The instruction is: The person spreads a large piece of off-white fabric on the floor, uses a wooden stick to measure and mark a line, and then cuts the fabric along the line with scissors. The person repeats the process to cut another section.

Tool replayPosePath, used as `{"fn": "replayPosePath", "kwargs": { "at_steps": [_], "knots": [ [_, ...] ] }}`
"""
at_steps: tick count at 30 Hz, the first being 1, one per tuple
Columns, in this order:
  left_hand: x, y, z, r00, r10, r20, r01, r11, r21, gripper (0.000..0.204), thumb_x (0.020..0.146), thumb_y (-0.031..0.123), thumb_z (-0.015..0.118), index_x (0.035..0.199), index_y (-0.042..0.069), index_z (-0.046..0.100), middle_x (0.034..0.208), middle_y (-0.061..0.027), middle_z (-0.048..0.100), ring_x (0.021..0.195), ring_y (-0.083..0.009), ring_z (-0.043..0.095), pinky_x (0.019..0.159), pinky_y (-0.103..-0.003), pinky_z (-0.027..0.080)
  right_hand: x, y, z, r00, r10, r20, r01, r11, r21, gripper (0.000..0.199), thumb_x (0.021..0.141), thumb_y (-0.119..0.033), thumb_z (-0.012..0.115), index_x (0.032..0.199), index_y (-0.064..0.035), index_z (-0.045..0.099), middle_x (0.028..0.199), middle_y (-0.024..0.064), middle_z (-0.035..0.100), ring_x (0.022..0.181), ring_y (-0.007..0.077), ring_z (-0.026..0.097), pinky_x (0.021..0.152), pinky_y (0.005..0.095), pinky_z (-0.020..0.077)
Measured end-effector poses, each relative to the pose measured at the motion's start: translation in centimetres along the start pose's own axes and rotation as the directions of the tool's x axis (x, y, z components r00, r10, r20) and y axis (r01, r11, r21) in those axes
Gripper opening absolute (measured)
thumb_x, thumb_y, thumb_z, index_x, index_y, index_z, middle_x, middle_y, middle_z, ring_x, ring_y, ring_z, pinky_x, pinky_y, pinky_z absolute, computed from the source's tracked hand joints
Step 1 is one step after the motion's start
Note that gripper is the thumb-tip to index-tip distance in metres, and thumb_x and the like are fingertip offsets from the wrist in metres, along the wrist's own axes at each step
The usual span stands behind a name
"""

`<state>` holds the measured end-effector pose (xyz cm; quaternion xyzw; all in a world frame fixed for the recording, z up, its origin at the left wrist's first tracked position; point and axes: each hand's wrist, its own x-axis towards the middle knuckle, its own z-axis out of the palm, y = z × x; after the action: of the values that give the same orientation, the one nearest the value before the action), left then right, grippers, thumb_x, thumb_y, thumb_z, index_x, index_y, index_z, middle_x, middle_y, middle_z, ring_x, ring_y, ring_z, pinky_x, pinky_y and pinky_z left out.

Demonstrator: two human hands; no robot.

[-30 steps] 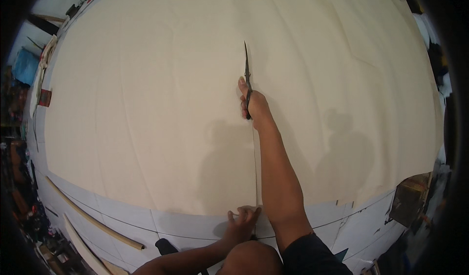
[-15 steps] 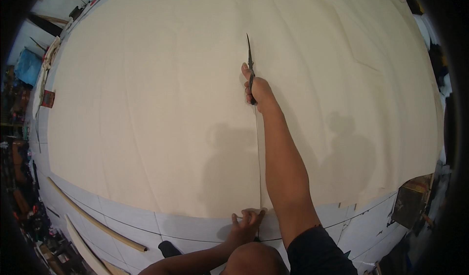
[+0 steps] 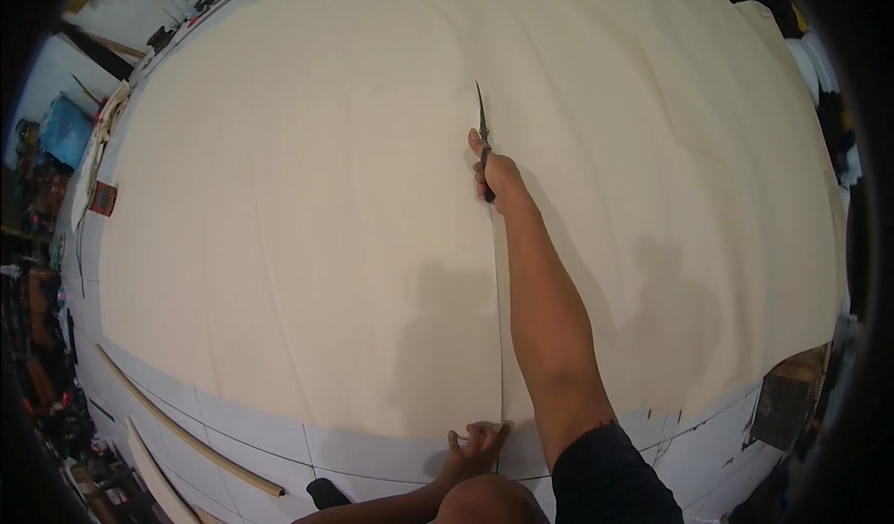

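A large cream fabric sheet [image 3: 307,198] lies spread over a white table [image 3: 251,426]. My right hand [image 3: 496,175] reaches far out over it and grips dark scissors [image 3: 482,123], whose blades point away from me. A straight cut line [image 3: 498,328] runs from the near fabric edge up to the scissors. My left hand [image 3: 477,442] presses down on the near edge of the fabric, right at the start of the cut, fingers spread on the cloth.
Long wooden sticks [image 3: 186,435] lie on the table at the lower left. A small red-and-dark card [image 3: 103,198] sits at the left edge. Clutter and a blue item [image 3: 65,131] stand beyond the left side. A brown board [image 3: 787,398] is at the lower right.
My right hand and the scissors have moved farther away along the fabric, lengthening the cut. My left hand stays at the near edge.
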<state>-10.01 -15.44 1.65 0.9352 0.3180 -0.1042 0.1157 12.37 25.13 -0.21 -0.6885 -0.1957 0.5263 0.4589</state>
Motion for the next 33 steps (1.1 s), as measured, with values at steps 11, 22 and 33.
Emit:
{"fn": "replayPosePath", "kwargs": {
  "at_steps": [11, 22, 33],
  "knots": [
    [0.0, -0.1, -0.8, 0.994, 0.023, 0.105, -0.023, 1.000, -0.008, 0.066, 0.087, 0.043, 0.049, 0.144, 0.010, 0.039, 0.112, -0.0132, 0.048, 0.109, -0.0308, 0.051, 0.076, -0.055, 0.055, 2.7, -1.0, 0.2, 0.997, -0.075, 0.022, 0.076, 0.996, -0.052, 0.055, 0.080, -0.057, 0.071, 0.066, -0.0071, 0.051, 0.052, -0.0009, 0.043, 0.041, 0.0123, 0.040, 0.039, 0.0286, 0.0343],
    [0.9, -0.8, -1.9, 0.959, -0.015, 0.281, 0.112, 0.936, -0.333, 0.082, 0.084, 0.048, 0.058, 0.149, 0.011, 0.025, 0.122, -0.0189, 0.047, 0.114, -0.0365, 0.049, 0.082, -0.061, 0.049, 4.4, -0.8, 0.8, 0.993, -0.070, 0.094, 0.059, 0.992, 0.115, 0.049, 0.081, -0.053, 0.071, 0.070, -0.0103, 0.049, 0.052, -0.0027, 0.042, 0.041, 0.0096, 0.038, 0.040, 0.0266, 0.0334],
    [29.7, -23.4, -8.8, 0.780, -0.407, -0.475, 0.317, 0.912, -0.261, 0.085, 0.084, 0.051, 0.059, 0.144, -0.002, 0.029, 0.146, -0.0318, 0.026, 0.139, -0.0475, 0.021, 0.113, -0.058, 0.015, 4.4, -1.5, 0.8, 0.995, -0.069, 0.076, 0.063, 0.994, 0.084, 0.052, 0.081, -0.055, 0.070, 0.074, -0.0061, 0.055, 0.055, -0.0023, 0.044, 0.042, 0.0097, 0.040, 0.041, 0.0256, 0.0356]
  ]
}}
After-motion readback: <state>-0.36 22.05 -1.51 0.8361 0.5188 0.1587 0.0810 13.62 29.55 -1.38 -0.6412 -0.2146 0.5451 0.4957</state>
